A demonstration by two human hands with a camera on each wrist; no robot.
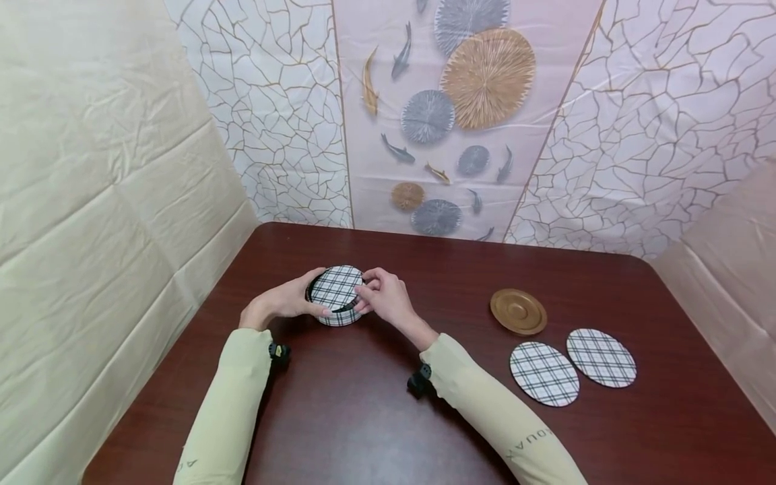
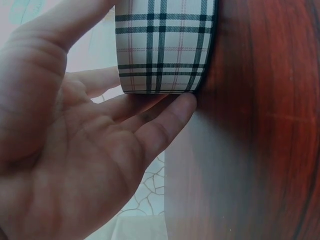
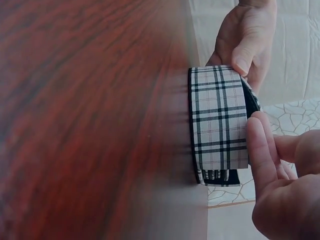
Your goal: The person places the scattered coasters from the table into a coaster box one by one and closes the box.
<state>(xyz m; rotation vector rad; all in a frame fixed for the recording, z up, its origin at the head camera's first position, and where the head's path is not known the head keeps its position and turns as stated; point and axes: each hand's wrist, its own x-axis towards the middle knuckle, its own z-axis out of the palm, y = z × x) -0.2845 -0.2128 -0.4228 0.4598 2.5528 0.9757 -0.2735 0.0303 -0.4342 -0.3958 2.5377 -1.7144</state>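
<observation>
A round plaid coaster holder (image 1: 339,318) stands upright on the table, left of the middle. My left hand (image 1: 287,298) grips it from the left, thumb at the near side; its fingers wrap the plaid wall (image 2: 165,50) in the left wrist view. A round plaid coaster (image 1: 335,284) lies at the holder's top, slightly tilted. Its right edge is pinched by my right hand (image 1: 388,296). In the right wrist view, the coaster's dark underside (image 3: 251,97) shows above the rim, and several stacked edges (image 3: 216,175) appear through a gap in the wall.
Two loose plaid coasters, a nearer one (image 1: 544,374) and one further right (image 1: 601,358), lie flat on the right side of the brown table (image 1: 364,417). Behind them sits a round wooden dish (image 1: 518,312). Patterned cloth (image 1: 291,121) hangs past the table's far edge.
</observation>
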